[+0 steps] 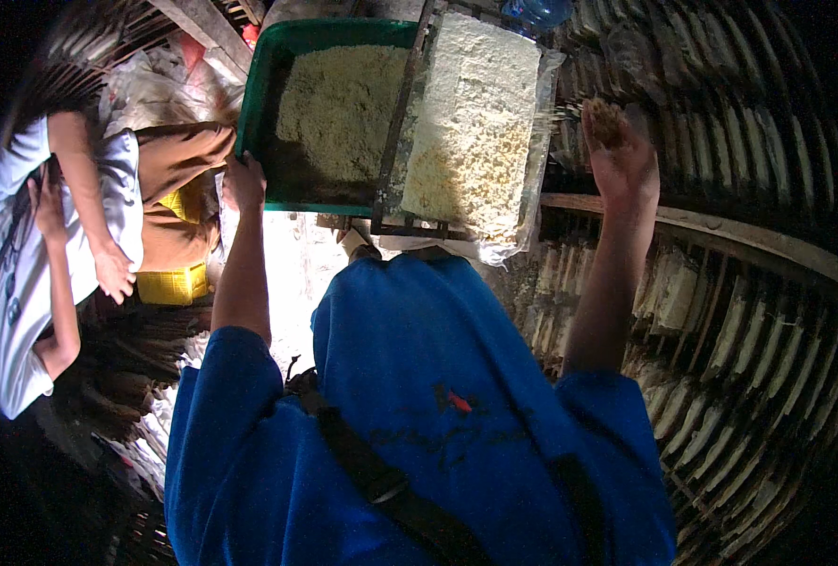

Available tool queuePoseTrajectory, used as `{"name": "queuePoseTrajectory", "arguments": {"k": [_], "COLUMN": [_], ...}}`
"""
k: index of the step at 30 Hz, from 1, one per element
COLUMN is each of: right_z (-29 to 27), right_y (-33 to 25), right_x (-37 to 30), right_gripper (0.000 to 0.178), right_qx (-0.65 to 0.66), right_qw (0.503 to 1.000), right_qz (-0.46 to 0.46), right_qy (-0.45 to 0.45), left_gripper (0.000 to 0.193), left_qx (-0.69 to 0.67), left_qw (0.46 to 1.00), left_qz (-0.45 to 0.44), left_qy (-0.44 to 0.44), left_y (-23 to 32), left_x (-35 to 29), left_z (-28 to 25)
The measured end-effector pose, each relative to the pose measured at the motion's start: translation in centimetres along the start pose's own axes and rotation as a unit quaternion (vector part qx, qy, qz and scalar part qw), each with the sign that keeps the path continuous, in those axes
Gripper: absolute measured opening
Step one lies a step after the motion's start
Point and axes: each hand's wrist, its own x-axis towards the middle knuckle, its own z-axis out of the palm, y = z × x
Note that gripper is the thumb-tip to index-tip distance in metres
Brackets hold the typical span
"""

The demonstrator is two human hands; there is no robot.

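Observation:
A green plastic tub (pixel 268 80) filled with pale yellow crumbly grains stands in front of me. My left hand (pixel 244 181) grips the tub's near left rim. To its right lies a dark rectangular frame (pixel 393 141) lined with clear plastic and packed with a flat slab of the same grains (pixel 471 123). My right hand (pixel 617 146) hovers just right of the frame, fingers apart, with grains stuck to the fingertips. It holds nothing that I can see.
A person in a white shirt (pixel 23 255) stands at the left, arms near a yellow crate (pixel 169 283). Slatted bamboo racks (pixel 749 311) with wrapped blocks fill the right side. A blue bottle (pixel 537 11) sits beyond the frame.

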Motion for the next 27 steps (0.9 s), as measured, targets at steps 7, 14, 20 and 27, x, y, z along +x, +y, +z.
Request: {"name": "queuePoseTrajectory", "arguments": {"k": [7,14,20,27], "right_z": [3.9,2.3,1.3,2.9], "right_y": [-1.2,-0.7,0.6,-1.6], "right_x": [3.0,8.8,6.2,7.6], "right_gripper": [0.037,0.037,0.033,0.036], "right_qx": [-0.064,-0.038,-0.327,-0.064], "right_qw": [0.995,0.996,0.935,0.991], "right_qz": [-0.02,0.0,-0.016,-0.031], "right_qy": [-0.075,-0.086,-0.132,-0.116], "left_gripper": [0.04,0.041,0.039,0.038], "left_qx": [-0.017,-0.023,-0.019,-0.015], "left_qw": [1.0,1.0,0.999,1.0], "left_qz": [-0.017,0.006,-0.025,-0.016], "left_qy": [-0.009,0.005,-0.013,0.005], "left_y": [0.0,0.1,1.1,0.5], "left_x": [0.7,0.6,0.0,0.0], "left_z": [0.4,0.7,-0.8,-1.0]}}
